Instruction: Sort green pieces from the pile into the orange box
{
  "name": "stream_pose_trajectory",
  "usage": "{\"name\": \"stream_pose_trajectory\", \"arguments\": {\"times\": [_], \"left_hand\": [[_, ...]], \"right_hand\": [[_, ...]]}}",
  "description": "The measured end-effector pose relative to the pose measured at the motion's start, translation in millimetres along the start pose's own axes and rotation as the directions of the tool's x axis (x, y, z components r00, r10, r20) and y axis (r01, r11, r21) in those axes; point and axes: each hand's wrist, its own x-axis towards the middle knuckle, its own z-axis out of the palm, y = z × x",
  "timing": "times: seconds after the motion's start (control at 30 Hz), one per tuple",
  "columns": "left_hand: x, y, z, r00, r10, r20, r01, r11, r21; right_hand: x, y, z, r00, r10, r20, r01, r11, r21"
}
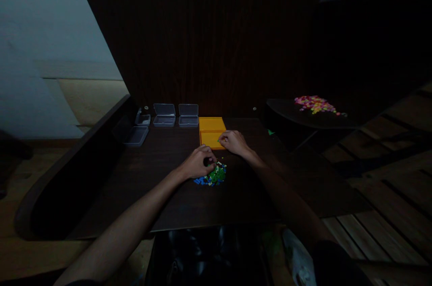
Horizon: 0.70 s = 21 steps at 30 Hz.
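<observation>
A loose heap of small green, blue and pale pieces (218,174) lies on the dark tabletop, too small for me to tell their kind. At the heap's upper left edge, my left hand (199,163) has its thumb and fingers curled into a pinch; whatever is between the tips is hidden. My right hand (234,142) is over the right side of an opened yellow case (207,138). Its fingertips are pinched on a small green piece (218,140), just above the case's near tray.
Clear plastic boxes with raised lids (164,119) stand along the back left of the tabletop (162,155). A pile of pink, yellow and orange bits (315,104) rests on a curved shelf (283,108) at right. A dark side panel (72,173) borders the left.
</observation>
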Motion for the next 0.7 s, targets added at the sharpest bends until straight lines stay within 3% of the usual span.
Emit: {"name": "stream_pose_trajectory", "arguments": {"times": [0.4,0.53,0.6,0.7], "left_hand": [[-0.5,-4.6,-3.8,0.999,-0.02,0.03,0.019,0.999,0.031],[-0.6,-4.5,-4.8,0.999,-0.029,0.036,0.028,0.999,0.034],[-0.7,-4.8,-4.7,0.999,-0.033,0.031,0.032,0.999,0.04],[-0.8,-6.1,-4.3,0.999,-0.036,0.027,0.035,0.999,0.039]], "right_hand": [[-0.8,5.9,-4.1,0.998,-0.059,-0.007,0.059,0.998,0.011],[-2.2,10.3,-9.6,0.991,-0.124,-0.043,0.128,0.986,0.105],[-4.5,10.9,-11.6,0.978,-0.209,0.019,0.2,0.957,0.21],[-9.8,8.7,-13.4,0.92,-0.353,0.168,0.273,0.888,0.369]]}}
